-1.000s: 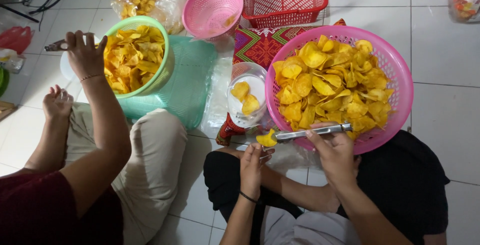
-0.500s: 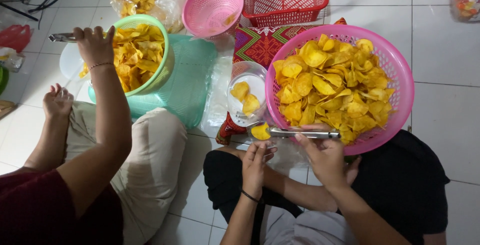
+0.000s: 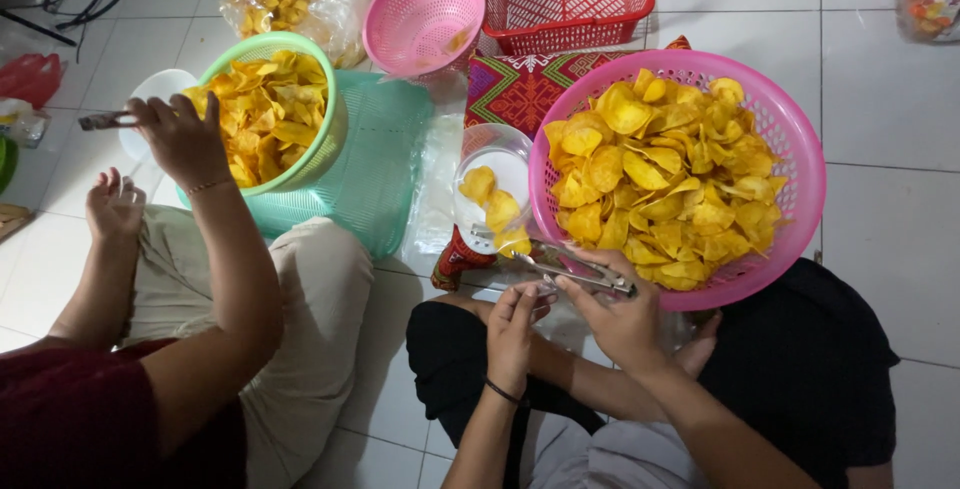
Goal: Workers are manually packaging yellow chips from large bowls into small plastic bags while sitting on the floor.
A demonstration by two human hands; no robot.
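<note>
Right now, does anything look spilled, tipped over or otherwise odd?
Only the small pink basket: it lies tipped on its side on the floor tiles, its mouth facing the camera. No chips look spilled. The right hand holds metal tongs at the clear container.

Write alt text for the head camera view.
Seen from above, a person seated on a tiled floor holds metal tongs in the right hand, left hand beside, placing a yellow chip into a clear bag next to a pink basket of chips. A co-worker sits alongside.
</note>
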